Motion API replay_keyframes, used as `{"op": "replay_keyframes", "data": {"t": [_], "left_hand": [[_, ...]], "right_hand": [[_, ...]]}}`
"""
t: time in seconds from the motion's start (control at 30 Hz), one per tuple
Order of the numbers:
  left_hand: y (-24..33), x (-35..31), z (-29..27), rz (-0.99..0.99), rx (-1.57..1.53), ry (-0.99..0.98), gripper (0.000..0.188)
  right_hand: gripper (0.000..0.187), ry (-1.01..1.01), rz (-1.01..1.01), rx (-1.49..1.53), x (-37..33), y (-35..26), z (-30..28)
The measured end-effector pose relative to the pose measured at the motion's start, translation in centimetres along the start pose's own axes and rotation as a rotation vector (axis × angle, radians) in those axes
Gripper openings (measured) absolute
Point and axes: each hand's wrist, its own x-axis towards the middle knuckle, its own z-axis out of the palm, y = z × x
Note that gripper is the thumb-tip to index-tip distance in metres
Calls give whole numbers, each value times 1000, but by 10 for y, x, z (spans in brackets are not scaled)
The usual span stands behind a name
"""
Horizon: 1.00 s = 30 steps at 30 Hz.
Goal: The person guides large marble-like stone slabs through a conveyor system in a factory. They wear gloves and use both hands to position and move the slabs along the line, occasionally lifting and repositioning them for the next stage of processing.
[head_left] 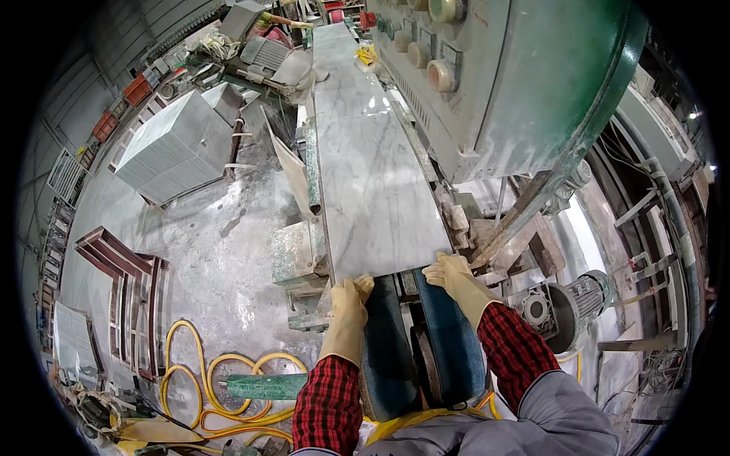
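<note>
A long white marble slab [380,182] with grey veins lies along a conveyor that runs away from me. My left hand [351,300], in a cream rubber glove, is closed on the slab's near left corner. At the near right corner my right hand [452,277], gloved alike, grips the edge with its fingers on top. The thumbs and undersides of both hands are hidden. Below the slab's near edge, two dark blue belts [450,342] of the conveyor show between my forearms, with a gap between them.
A large green-grey machine cabinet [525,91] with round knobs stands close on the right, above an electric motor [566,304]. To the left are a stack of pale slabs [179,148], a brown metal rack [125,281] and a coiled yellow hose [201,365]. Another person's arm [285,21] shows at the far end.
</note>
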Motion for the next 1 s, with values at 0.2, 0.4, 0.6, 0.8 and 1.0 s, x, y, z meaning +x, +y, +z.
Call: {"op": "replay_keyframes", "data": {"t": [0.2, 0.4, 0.6, 0.8, 1.0], "left_hand": [[-28, 24, -9, 20, -109, 25, 23], [-16, -13, 10, -144, -65, -192, 35], [-34, -227, -81, -266, 57, -545, 49], [-91, -409, -250, -501, 242, -264, 50], [-207, -520, -325, -575, 121, 245, 62]], "right_hand": [[23, 30, 36, -63, 11, -2, 7], [39, 212, -539, -1420, 80, 7, -14], [54, -311, -144, -80, 9, 80, -40], [65, -485, -10, -193, -108, 140, -48], [62, -878, -63, -769, -199, 188, 49]]}}
